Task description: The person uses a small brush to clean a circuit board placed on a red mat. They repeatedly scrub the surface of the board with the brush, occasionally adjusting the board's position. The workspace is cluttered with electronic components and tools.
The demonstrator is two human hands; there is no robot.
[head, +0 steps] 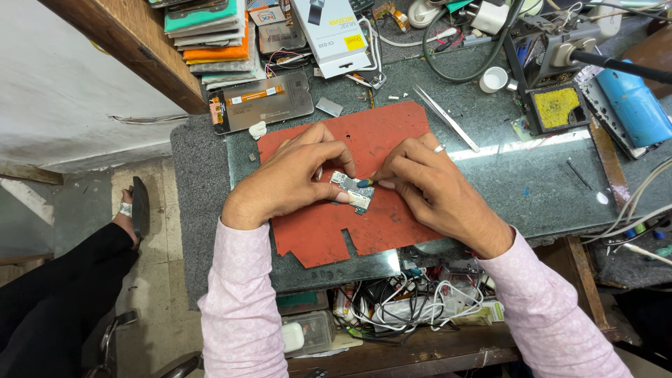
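Note:
A small silver circuit board [352,190] lies on a red work mat [364,224] in the middle of the bench. My left hand [294,175] pinches the board's left side with thumb and fingers. My right hand [434,192], with a ring on one finger, holds a thin tool with a blue and yellow tip [367,183] against the board's right edge. Both arms wear pink patterned sleeves.
A phone screen panel [262,101] lies at the mat's upper left beside stacked boxes. Metal tweezers [444,117] rest upper right. A soldering stand with yellow sponge [556,106] and a blue tool [633,101] sit far right. Tangled wires [406,301] fill the shelf below.

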